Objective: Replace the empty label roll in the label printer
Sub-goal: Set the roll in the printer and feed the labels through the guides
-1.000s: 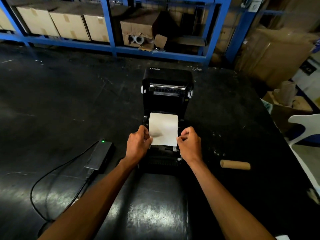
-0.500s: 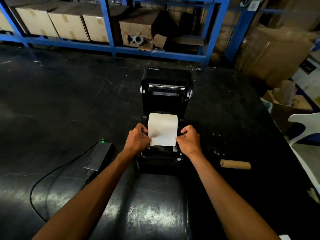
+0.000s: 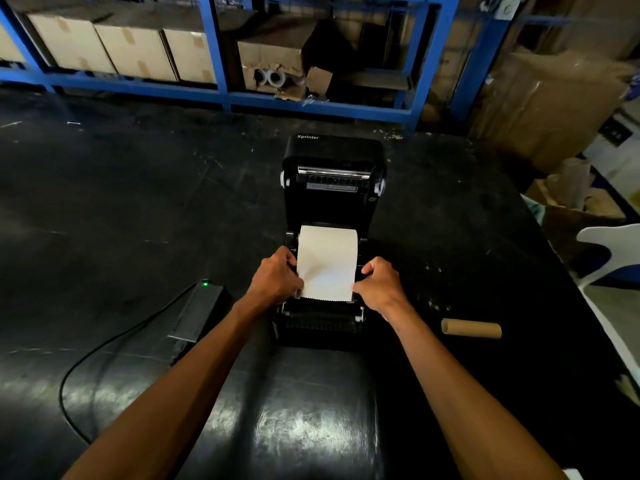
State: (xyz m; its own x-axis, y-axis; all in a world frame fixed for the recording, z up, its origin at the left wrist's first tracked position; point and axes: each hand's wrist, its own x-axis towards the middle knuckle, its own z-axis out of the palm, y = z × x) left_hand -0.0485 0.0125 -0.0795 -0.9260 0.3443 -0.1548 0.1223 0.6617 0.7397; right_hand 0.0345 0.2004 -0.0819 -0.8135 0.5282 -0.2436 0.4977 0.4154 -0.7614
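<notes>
A black label printer [image 3: 332, 202] stands open in the middle of the dark table, its lid tipped up and back. A white label roll [image 3: 327, 261] lies in its bay, with the loose paper end drawn toward me over the front. My left hand [image 3: 277, 282] pinches the paper's left edge. My right hand [image 3: 379, 285] pinches the right edge. An empty brown cardboard core [image 3: 471, 329] lies on the table to the printer's right.
A black power brick [image 3: 197, 311] with a green light sits left of the printer, its cable looping toward me. Blue shelving [image 3: 221, 46] with cardboard boxes runs along the back. A white chair [image 3: 613, 251] and more boxes stand off the table's right edge.
Both hands shifted slightly forward along the paper's edges, pressing it flatter over the printer's front. The paper end lies lower than before.
</notes>
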